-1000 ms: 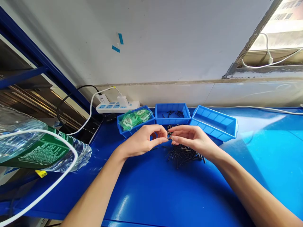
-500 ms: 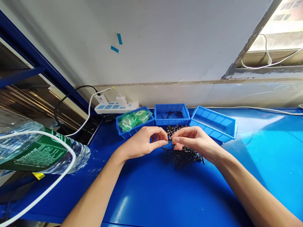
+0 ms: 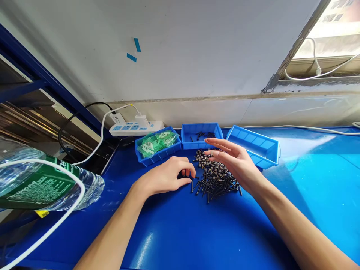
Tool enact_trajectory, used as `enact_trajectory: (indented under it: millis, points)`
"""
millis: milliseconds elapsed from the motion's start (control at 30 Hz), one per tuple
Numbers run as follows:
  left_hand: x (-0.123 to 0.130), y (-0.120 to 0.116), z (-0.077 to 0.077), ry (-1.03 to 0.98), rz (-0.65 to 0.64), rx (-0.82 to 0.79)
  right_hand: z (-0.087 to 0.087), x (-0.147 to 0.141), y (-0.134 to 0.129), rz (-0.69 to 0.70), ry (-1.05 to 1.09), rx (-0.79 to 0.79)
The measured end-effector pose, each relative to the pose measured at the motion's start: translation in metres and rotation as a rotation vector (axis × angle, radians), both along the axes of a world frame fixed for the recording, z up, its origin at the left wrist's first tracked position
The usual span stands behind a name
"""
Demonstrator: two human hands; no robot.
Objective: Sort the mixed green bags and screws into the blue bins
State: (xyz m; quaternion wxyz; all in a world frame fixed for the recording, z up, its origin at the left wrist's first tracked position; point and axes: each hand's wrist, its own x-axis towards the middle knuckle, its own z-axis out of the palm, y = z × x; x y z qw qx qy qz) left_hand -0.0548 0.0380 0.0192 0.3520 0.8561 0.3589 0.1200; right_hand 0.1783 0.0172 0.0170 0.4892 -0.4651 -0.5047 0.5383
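Note:
My left hand (image 3: 168, 174) is low over the blue table, its thumb and curled fingers drawn together at the left edge of a pile of black screws (image 3: 218, 176). One black screw (image 3: 192, 186) points down from those fingertips; whether it rests on the table I cannot tell. Over the far right of the pile, my right hand (image 3: 232, 153) has its fingers stretched and apart, holding nothing. Its fingertips are by the front rim of the middle blue bin (image 3: 201, 145), which has a few dark screws (image 3: 207, 135) inside.
A left blue bin (image 3: 160, 153) holds green plastic packets (image 3: 157, 143). The right blue bin (image 3: 257, 148) stands tilted sideways. Behind are a white power strip (image 3: 135, 128) and cables. A large bottle (image 3: 56, 183) with a white cable (image 3: 80, 183) across it lies left.
My hands, earlier pinched close together above the screws, have separated. My left hand has dropped to the pile's left edge; my right has risen toward the middle bin and opened.

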Motion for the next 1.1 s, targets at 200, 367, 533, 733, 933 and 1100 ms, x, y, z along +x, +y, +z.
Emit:
enact_trajectory:
  millis: [200,367,533,733,933,1100]
  points:
    - [0.003,0.002,-0.002,0.018,0.020,0.043,0.003,0.000,-0.001,0.000,0.007,0.007]
    - [0.005,0.003,-0.002,-0.042,0.073,0.066,0.000,0.000,0.001,0.058,-0.113,0.061]
    - [0.009,0.000,0.004,-0.299,0.240,0.072,-0.002,-0.003,-0.001,0.160,-0.231,0.096]
    - [0.014,-0.004,0.002,-0.387,0.256,0.028,-0.001,-0.008,-0.002,0.188,-0.097,-0.044]
    - [0.006,-0.004,0.008,-0.166,0.134,-0.073,-0.002,-0.005,0.001,0.105,-0.039,-0.054]
    - [0.004,-0.003,0.007,0.002,0.005,-0.097,-0.004,-0.003,0.001,-0.067,0.167,0.001]
